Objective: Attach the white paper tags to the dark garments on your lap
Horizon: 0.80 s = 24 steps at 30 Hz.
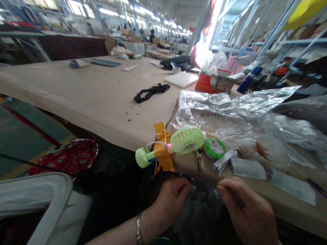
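Note:
Both hands are low in the view, in front of the table edge. My left hand (170,200), with a bangle at the wrist, has its fingers curled together; what they hold, if anything, is hidden. To its right, my right hand (249,207) pinches thumb and forefinger together on something too small to make out. Dark, sheer material (201,214) lies below and between the hands. Just above them, a green fan (187,139) is fixed at the table edge with orange tape (163,153).
Right of the fan are a green-rimmed dish (214,148), stacks of labels (247,168) and clear plastic bags (217,109). A black strip (152,92) lies on the table (102,88). A white bin (61,183) stands at lower left, near a red-laced stool (68,156).

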Motion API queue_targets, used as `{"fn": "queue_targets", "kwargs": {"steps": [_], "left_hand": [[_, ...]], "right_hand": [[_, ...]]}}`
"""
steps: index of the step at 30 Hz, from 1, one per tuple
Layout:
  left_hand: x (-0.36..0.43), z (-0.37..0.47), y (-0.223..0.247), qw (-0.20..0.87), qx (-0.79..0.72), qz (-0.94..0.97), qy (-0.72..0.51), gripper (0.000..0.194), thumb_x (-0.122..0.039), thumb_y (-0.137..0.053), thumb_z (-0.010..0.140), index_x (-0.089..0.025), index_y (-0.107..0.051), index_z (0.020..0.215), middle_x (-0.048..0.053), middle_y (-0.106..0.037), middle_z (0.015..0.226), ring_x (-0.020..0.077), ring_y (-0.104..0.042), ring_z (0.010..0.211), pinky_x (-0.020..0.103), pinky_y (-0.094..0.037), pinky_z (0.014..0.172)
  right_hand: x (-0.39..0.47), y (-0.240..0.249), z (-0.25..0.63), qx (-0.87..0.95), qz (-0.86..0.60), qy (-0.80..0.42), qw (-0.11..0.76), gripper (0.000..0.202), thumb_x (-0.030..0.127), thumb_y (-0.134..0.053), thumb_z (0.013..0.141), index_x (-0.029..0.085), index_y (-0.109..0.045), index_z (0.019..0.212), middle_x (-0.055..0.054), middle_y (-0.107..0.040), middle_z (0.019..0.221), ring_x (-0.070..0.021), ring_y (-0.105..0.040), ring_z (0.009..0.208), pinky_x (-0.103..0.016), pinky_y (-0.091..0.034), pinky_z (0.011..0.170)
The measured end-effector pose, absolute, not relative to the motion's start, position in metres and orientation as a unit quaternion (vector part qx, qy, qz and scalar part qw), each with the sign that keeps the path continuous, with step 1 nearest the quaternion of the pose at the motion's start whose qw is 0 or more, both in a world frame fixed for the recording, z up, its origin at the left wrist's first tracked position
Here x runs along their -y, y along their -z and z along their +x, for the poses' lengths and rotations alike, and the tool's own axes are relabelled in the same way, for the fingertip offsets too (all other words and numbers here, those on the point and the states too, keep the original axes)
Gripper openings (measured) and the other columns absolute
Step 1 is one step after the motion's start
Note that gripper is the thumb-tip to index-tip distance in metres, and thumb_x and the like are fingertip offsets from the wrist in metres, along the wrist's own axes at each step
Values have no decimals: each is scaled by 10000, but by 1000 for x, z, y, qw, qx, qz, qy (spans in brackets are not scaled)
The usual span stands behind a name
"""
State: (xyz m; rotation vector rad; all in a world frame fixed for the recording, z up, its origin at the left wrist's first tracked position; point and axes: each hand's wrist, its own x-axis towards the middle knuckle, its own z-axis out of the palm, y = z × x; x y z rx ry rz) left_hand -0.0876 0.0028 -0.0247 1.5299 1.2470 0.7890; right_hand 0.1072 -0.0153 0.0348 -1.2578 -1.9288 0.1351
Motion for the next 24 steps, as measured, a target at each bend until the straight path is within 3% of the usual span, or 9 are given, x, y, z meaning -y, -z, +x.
{"fn": "queue_targets", "kwargs": {"steps": [4,8,11,14,16,21,24], "left_hand": [[-2,-94,43,484,-531,628,-300,229,-201,-548,802,-186,-704,969,53,-714,957,196,-634,883,262,-442,806],[1,-99,53,482,-545,624,-287,225,-223,-547,789,-197,-719,932,57,-721,939,205,-640,863,275,-456,796],[4,-100,56,481,-546,628,-278,205,-245,-537,790,-191,-722,858,50,-711,829,193,-630,778,262,-452,719],[7,-97,58,485,-547,632,-258,218,-233,-500,794,-171,-708,800,45,-685,757,183,-611,731,254,-429,665],[10,-93,58,492,-548,631,-244,232,-219,-476,792,-158,-700,788,45,-676,739,179,-602,717,255,-417,648],[19,-81,54,534,-527,625,-216,238,-210,-472,780,-136,-698,795,57,-684,760,182,-606,741,265,-416,674],[22,-73,54,558,-518,612,-213,237,-213,-473,780,-136,-697,793,55,-687,771,183,-606,751,269,-415,675]], "right_hand": [[-27,-46,130,779,-498,127,359,189,261,-527,905,199,-653,1031,-90,-650,1043,-237,-602,1022,-393,-473,928],[-58,-41,139,787,-539,168,248,306,367,-475,921,185,-664,1079,-132,-596,1239,-345,-476,1214,-545,-404,988],[-57,-34,143,789,-542,138,255,298,372,-459,929,202,-666,1060,-118,-587,1257,-333,-471,1229,-542,-404,999],[-39,-25,150,746,-541,112,373,230,324,-497,923,214,-647,1057,-99,-608,1202,-268,-550,1149,-472,-447,986],[-23,-14,153,732,-535,115,406,194,272,-523,912,220,-643,1057,-86,-627,1161,-250,-562,1134,-454,-451,991],[5,13,145,768,-540,191,287,275,234,-608,872,211,-636,1144,-90,-647,1196,-314,-481,1241,-527,-379,1048],[6,19,144,768,-524,195,312,200,179,-633,852,217,-672,1045,-77,-671,1148,-305,-509,1207,-526,-404,1022]]}}
